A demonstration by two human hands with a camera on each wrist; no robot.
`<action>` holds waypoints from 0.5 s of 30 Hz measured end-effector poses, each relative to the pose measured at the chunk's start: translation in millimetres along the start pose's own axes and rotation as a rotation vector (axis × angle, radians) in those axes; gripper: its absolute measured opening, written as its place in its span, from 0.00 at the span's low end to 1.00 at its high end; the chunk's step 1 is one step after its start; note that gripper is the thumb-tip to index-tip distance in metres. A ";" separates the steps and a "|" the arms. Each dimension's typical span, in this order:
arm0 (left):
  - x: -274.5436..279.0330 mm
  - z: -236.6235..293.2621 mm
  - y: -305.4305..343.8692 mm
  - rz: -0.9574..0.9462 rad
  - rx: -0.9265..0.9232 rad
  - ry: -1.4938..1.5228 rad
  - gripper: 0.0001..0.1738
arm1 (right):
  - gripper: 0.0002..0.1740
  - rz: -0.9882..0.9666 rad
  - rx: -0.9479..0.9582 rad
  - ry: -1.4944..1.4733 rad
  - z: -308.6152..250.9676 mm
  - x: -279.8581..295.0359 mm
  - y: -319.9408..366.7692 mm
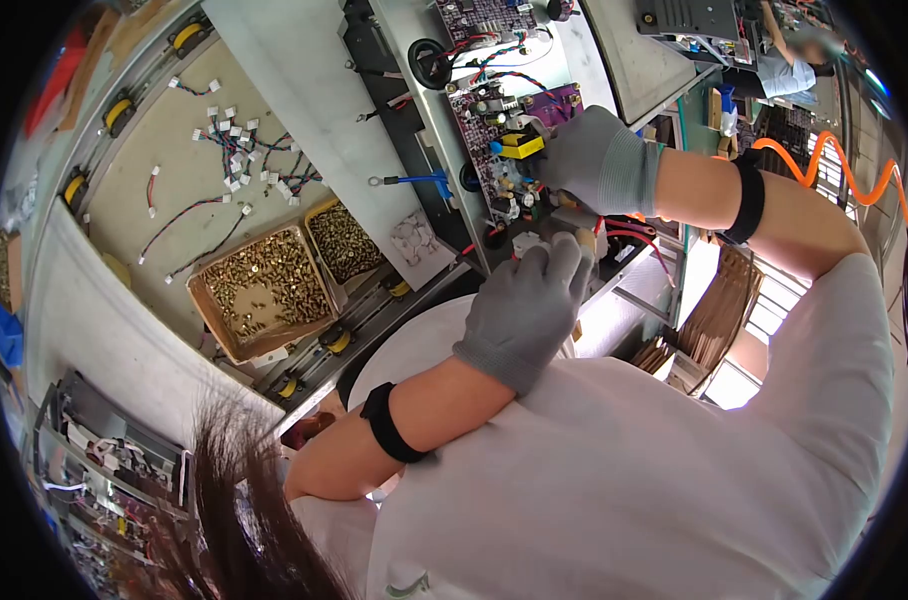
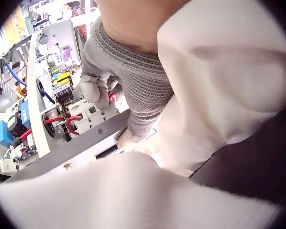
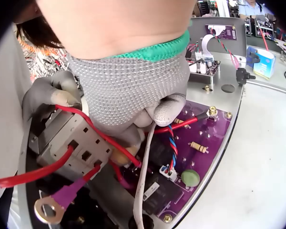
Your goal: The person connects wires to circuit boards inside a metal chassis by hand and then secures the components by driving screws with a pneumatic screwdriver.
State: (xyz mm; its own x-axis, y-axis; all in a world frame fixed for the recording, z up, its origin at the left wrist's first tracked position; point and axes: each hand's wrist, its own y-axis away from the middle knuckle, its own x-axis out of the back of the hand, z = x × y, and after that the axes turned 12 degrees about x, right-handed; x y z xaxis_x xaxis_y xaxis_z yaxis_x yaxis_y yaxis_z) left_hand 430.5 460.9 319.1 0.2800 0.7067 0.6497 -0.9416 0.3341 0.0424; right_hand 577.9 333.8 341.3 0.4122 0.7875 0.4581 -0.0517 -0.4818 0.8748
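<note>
A person in grey work gloves leans over a metal case packed with electronics, both hands down inside its near end. The left hand [image 1: 519, 310] has its fingers curled over a pale terminal block [image 3: 83, 138], which sits just inside the case wall [image 2: 76, 148]; its grip is on that block. The right hand [image 1: 594, 160] is close beside it, fingers bent down among red leads [image 3: 33, 177] above a purple circuit board [image 3: 212, 138]; what its grip holds, if anything, is hidden behind the knuckles. The step in hand seems to be steadying the block while the right hand works at the wiring. Done well, it would keep the block square to the wall, let the leads curve without kinking, and keep fingertips off the green disc [image 3: 190, 178] standing on the board. The loose ring lug [image 3: 58, 201] hangs near the block and could snag or scratch. Room is tight: the metal rim crosses right under the left hand, and components crowd both hands. Beyond the case's outer edge stretches the pale table [image 3: 262, 167], so lifting up and over that side looks like the easier way out for the right hand.
</note>
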 end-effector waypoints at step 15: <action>-0.3 -0.8 0.8 0.009 0.006 0.002 0.20 | 0.09 0.509 0.053 -0.149 10.9 -29.7 18.0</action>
State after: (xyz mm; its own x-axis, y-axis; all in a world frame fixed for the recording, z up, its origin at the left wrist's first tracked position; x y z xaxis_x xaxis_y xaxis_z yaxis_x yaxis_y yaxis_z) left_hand 429.7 461.5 318.3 0.2720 0.7107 0.6488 -0.9452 0.3239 0.0415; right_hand 574.6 297.6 341.8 0.4717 0.3876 0.7920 -0.2346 -0.8107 0.5364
